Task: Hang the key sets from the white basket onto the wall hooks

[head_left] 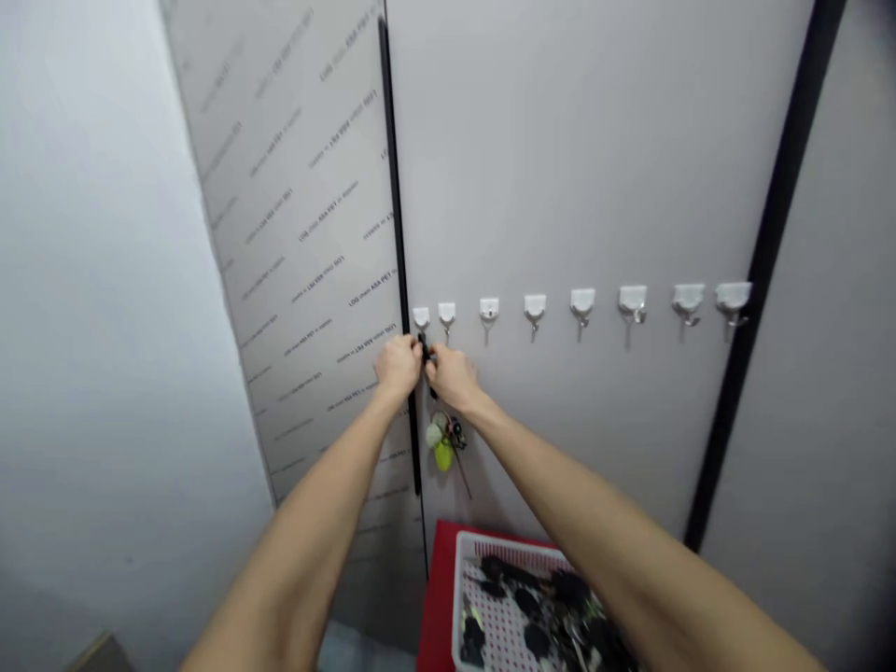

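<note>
Black strap [424, 349]: hanging between the two grips, long axis running nearly upright, lower end pointing down and slightly right.
Left grip [399, 362]: pinching it, fingers curling tight.
Right grip [454, 375]: pinching it from the right.
Charms [442, 455]: dangling below both grips.
Leftmost hook [421, 317]: sitting just above them.

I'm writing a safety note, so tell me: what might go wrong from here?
The black piece between the left hand and right hand might slip. The yellow-green charm hanging below could drop toward the crowded white basket. A tug might loosen the leftmost hook.
</note>
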`<act>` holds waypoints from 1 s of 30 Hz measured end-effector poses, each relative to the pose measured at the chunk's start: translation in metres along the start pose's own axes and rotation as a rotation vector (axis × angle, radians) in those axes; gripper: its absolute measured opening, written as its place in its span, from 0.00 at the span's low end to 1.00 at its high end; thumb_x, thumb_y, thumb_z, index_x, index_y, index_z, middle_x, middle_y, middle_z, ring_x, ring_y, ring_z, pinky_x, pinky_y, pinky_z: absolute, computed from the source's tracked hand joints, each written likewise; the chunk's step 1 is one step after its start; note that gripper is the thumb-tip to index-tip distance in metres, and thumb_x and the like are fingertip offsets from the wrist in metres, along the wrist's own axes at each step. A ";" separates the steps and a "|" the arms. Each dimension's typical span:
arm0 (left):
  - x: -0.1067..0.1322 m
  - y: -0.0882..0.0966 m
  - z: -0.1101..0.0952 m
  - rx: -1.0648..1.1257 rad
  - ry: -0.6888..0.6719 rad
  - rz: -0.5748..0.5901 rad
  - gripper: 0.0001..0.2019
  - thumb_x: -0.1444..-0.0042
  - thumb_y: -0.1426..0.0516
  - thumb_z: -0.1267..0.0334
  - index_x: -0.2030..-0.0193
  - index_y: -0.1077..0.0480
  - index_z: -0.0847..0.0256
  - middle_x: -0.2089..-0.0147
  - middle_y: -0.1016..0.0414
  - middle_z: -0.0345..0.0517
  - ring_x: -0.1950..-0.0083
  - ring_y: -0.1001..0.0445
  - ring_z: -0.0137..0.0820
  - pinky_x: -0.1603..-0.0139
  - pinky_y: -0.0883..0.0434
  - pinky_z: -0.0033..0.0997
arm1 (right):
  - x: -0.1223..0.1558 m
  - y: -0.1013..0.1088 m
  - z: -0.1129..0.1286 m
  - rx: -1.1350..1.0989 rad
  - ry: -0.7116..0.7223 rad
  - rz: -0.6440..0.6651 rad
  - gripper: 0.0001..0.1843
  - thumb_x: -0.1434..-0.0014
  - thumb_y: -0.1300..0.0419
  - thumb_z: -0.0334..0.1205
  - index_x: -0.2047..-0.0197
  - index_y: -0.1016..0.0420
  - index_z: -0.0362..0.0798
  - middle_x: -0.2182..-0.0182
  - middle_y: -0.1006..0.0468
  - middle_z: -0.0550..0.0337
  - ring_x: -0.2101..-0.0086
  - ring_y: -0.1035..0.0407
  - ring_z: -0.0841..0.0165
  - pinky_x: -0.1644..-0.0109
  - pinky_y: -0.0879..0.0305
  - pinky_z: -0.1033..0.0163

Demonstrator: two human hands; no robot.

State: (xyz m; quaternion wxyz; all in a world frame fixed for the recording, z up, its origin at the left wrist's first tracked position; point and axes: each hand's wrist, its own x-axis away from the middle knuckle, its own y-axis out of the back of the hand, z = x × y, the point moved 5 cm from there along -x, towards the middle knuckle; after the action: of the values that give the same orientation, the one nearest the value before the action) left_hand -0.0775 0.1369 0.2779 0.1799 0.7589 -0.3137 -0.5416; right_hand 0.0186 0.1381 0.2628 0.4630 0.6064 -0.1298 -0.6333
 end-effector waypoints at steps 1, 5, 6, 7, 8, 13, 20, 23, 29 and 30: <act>0.004 -0.001 0.000 0.045 0.012 -0.006 0.10 0.54 0.55 0.60 0.71 0.34 0.59 0.70 0.33 0.44 0.68 0.35 0.30 0.71 0.41 0.26 | 0.004 0.000 -0.003 -0.025 0.009 0.008 0.15 0.51 0.56 0.39 0.60 0.39 0.49 0.72 0.29 0.56 0.69 0.36 0.67 0.69 0.45 0.65; 0.039 -0.009 0.001 0.298 -0.030 -0.130 0.12 0.54 0.54 0.62 0.63 0.39 0.61 0.67 0.34 0.43 0.67 0.36 0.27 0.67 0.40 0.26 | 0.035 -0.001 -0.035 -0.101 0.036 0.077 0.15 0.51 0.56 0.41 0.61 0.37 0.49 0.72 0.29 0.60 0.70 0.37 0.70 0.68 0.46 0.67; 0.055 -0.015 0.001 0.366 -0.054 -0.123 0.12 0.55 0.54 0.63 0.61 0.40 0.62 0.66 0.35 0.43 0.67 0.36 0.26 0.66 0.40 0.25 | 0.049 -0.003 -0.047 -0.102 0.033 0.117 0.14 0.51 0.55 0.41 0.62 0.36 0.48 0.73 0.29 0.61 0.71 0.37 0.71 0.68 0.46 0.68; 0.073 -0.023 0.001 0.428 -0.073 -0.082 0.12 0.55 0.54 0.64 0.61 0.41 0.62 0.66 0.35 0.43 0.67 0.37 0.25 0.65 0.40 0.25 | 0.065 -0.006 -0.061 -0.095 0.024 0.173 0.14 0.52 0.55 0.41 0.63 0.35 0.48 0.74 0.29 0.61 0.72 0.37 0.72 0.69 0.46 0.68; 0.093 -0.034 0.000 0.480 -0.088 -0.010 0.12 0.55 0.53 0.65 0.62 0.41 0.62 0.66 0.35 0.43 0.67 0.37 0.24 0.65 0.39 0.24 | 0.083 -0.010 -0.075 -0.080 0.007 0.240 0.14 0.52 0.54 0.40 0.64 0.34 0.48 0.74 0.29 0.61 0.73 0.37 0.72 0.70 0.47 0.69; 0.200 -0.101 -0.017 0.533 -0.167 0.558 0.10 0.56 0.53 0.67 0.65 0.38 0.62 0.68 0.34 0.43 0.68 0.36 0.25 0.65 0.39 0.25 | 0.179 -0.041 -0.134 0.006 -0.090 0.647 0.11 0.57 0.50 0.38 0.69 0.31 0.48 0.77 0.28 0.58 0.76 0.37 0.72 0.75 0.49 0.70; 0.259 -0.150 -0.025 0.186 -0.334 0.819 0.15 0.58 0.53 0.71 0.60 0.39 0.62 0.57 0.37 0.46 0.55 0.42 0.32 0.55 0.45 0.30 | 0.240 -0.061 -0.165 0.005 -0.184 0.699 0.13 0.59 0.49 0.33 0.67 0.31 0.48 0.67 0.29 0.56 0.66 0.38 0.67 0.66 0.46 0.67; 0.266 -0.158 -0.020 0.089 -0.354 0.797 0.15 0.57 0.54 0.70 0.59 0.39 0.61 0.57 0.38 0.48 0.55 0.43 0.36 0.56 0.46 0.34 | 0.247 -0.067 -0.168 0.007 -0.202 0.626 0.15 0.55 0.51 0.37 0.63 0.33 0.46 0.65 0.31 0.53 0.64 0.39 0.66 0.62 0.47 0.65; 0.273 -0.165 -0.013 0.068 -0.298 0.805 0.08 0.58 0.52 0.66 0.70 0.36 0.63 0.65 0.36 0.48 0.60 0.40 0.35 0.61 0.44 0.32 | 0.249 -0.077 -0.166 -0.001 -0.232 0.483 0.15 0.51 0.56 0.40 0.66 0.32 0.46 0.69 0.31 0.54 0.64 0.41 0.67 0.60 0.48 0.65; 0.272 -0.164 -0.013 0.107 -0.278 0.802 0.07 0.58 0.51 0.67 0.70 0.37 0.62 0.65 0.36 0.47 0.61 0.40 0.33 0.62 0.44 0.31 | 0.249 -0.078 -0.166 -0.008 -0.240 0.477 0.15 0.51 0.56 0.39 0.68 0.31 0.46 0.70 0.31 0.55 0.65 0.41 0.67 0.60 0.48 0.65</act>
State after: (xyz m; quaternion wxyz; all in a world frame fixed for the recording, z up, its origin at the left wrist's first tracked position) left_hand 0.0396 0.0749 -0.0112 0.2924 0.5049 -0.6330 -0.5088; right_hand 0.1734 0.0611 0.0062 0.5830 0.4775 -0.3206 -0.5739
